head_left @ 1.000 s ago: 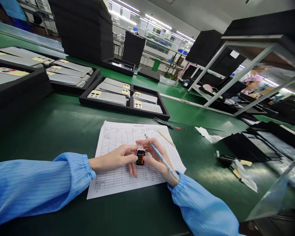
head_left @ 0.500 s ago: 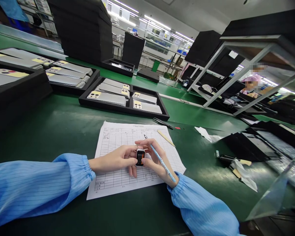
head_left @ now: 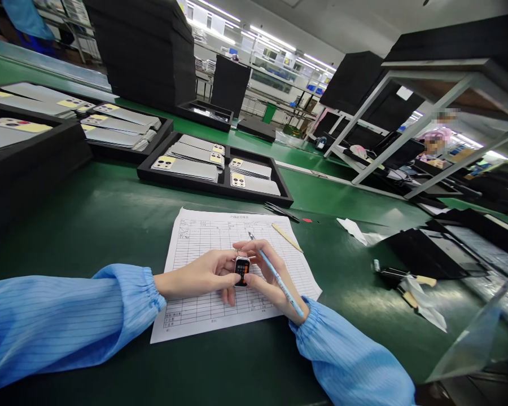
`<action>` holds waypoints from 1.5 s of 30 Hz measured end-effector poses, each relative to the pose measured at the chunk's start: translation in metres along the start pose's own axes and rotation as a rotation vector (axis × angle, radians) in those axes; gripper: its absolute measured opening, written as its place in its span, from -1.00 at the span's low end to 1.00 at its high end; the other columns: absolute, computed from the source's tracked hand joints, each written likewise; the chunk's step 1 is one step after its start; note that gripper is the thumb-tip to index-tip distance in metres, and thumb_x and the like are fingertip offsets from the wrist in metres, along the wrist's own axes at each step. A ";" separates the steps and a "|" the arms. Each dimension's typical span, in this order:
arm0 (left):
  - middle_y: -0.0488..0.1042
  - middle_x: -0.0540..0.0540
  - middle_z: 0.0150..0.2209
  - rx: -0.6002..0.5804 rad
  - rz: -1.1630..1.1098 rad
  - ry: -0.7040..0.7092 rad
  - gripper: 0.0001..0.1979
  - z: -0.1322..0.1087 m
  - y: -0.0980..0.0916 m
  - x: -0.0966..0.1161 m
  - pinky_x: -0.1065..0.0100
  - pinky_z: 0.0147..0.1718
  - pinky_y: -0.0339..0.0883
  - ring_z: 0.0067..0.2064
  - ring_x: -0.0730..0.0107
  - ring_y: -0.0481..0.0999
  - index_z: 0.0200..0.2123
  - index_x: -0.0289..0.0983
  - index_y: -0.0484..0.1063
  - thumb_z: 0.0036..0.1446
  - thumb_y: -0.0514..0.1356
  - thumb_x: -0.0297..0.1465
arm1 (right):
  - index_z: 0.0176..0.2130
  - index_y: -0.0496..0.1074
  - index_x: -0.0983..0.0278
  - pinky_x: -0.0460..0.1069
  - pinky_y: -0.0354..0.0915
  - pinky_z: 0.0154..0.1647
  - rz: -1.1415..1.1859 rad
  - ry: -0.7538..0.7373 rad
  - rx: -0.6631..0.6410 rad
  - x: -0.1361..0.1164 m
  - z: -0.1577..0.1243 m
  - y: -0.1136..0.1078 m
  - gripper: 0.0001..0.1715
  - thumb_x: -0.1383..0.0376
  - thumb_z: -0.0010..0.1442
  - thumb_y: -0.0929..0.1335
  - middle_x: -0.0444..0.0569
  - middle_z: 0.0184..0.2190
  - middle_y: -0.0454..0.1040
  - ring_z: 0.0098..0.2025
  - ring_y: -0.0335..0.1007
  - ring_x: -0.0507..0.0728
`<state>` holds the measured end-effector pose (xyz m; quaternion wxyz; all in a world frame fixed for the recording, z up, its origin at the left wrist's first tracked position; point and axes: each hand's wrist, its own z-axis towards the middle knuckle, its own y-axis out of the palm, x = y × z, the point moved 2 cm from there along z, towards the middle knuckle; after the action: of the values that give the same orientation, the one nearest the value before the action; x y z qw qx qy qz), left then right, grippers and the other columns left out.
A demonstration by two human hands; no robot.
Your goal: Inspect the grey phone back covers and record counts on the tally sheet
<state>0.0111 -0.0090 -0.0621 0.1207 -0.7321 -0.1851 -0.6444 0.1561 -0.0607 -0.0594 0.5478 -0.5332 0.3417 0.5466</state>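
Observation:
A small smartwatch with a lit calculator-like screen is held between both hands above a printed form. My left hand grips it from the left, thumb at the lower screen edge. My right hand is closed on its right side, thumb on the lower right of the screen. A light blue pen rests in the right hand, its tip pointing away over the form. Part of the watch band is hidden by the fingers.
Beyond the form, a black tray holds silver phone-shaped plates; more trays stand left. Tweezers lie behind the form, and a yellow strip on it. Torn white paper and black sheets lie to the right.
The view has shifted very slightly. Both hands keep their hold on the smartwatch, and the pen stays in the right hand.

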 end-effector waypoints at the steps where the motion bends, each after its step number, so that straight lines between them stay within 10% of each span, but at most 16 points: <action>1: 0.41 -0.02 -0.41 -0.006 -0.001 0.004 -0.65 0.000 0.000 0.000 0.37 -0.42 0.34 -0.48 0.45 0.46 -0.01 -0.37 0.22 0.10 0.07 -0.47 | -0.15 0.23 0.20 0.13 0.20 -0.07 -0.003 0.003 0.000 0.000 0.000 0.000 -0.68 0.32 0.06 0.33 0.01 -0.01 0.29 -0.05 0.25 0.21; 45: 0.39 -0.01 -0.49 -0.015 0.009 0.001 -0.68 -0.002 0.000 -0.003 0.38 -0.42 0.33 -0.45 0.42 0.44 -0.06 -0.40 0.22 0.06 0.07 -0.52 | -0.17 0.23 0.22 0.10 0.21 -0.09 0.014 -0.015 0.013 0.001 0.001 0.001 -0.74 0.30 0.08 0.31 0.01 -0.04 0.31 -0.09 0.29 0.18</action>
<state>0.0096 -0.0103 -0.0651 0.1183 -0.7334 -0.1772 -0.6455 0.1547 -0.0594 -0.0604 0.5500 -0.5234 0.3448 0.5520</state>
